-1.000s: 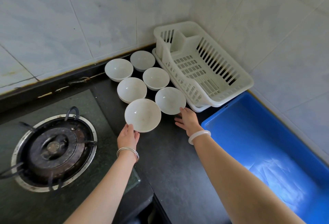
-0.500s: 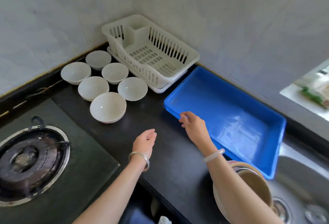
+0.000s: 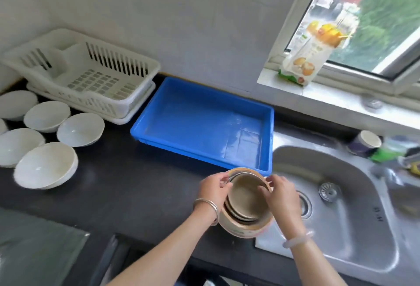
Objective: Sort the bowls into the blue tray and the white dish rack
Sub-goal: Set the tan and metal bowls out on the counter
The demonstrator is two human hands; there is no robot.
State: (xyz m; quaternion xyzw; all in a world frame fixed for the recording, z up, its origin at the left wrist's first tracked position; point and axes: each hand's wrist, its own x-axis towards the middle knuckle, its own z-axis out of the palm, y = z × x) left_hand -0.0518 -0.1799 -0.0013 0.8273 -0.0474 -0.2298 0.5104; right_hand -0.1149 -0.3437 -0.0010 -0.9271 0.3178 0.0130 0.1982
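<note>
A stack of tan bowls (image 3: 246,206) with metal rims stands on the counter edge beside the sink. My left hand (image 3: 213,189) grips the stack's left rim and my right hand (image 3: 281,197) grips its right rim. Several white bowls (image 3: 45,167) sit grouped on the dark counter at the left. The blue tray (image 3: 204,137) lies just beyond the stack with nothing in it. The white dish rack (image 3: 91,94) stands to the tray's left against the wall, holding no bowls.
A steel sink (image 3: 341,217) with a drain lies to the right. A food packet (image 3: 304,58) leans on the window sill. A cup (image 3: 366,142) and green item stand behind the sink. A stove's glass corner (image 3: 34,247) shows bottom left.
The view swung right from the white bowls to the sink. Both hands left the white bowls, crossed the counter and closed on the stack of tan bowls.
</note>
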